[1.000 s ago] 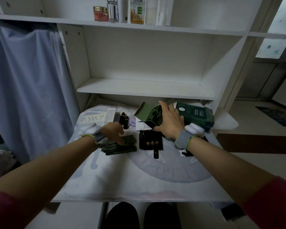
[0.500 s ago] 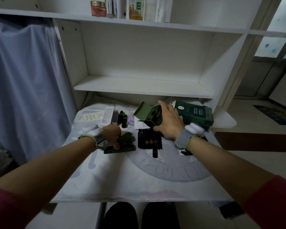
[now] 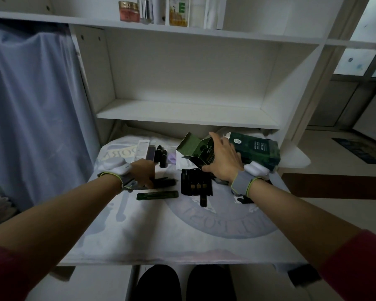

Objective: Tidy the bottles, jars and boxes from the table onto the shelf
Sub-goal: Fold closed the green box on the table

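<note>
1. Two hands over the cloth-covered surface (image 3: 182,240), both with grey wrist straps.
2. Right hand (image 3: 223,162) wrapped around the small dark green cardboard box with its flap open (image 3: 195,147), just left of the larger dark green mask box (image 3: 256,149).
3. Left hand (image 3: 142,172) curled down on a pile of dark flat sachets (image 3: 164,182); actual grasp can't be told.
4. One flat green sachet (image 3: 157,195) lies apart, just in front.
5. Lower white shelf board (image 3: 182,114) bare; pink jar with gold lid (image 3: 129,11) on the top shelf.
</note>
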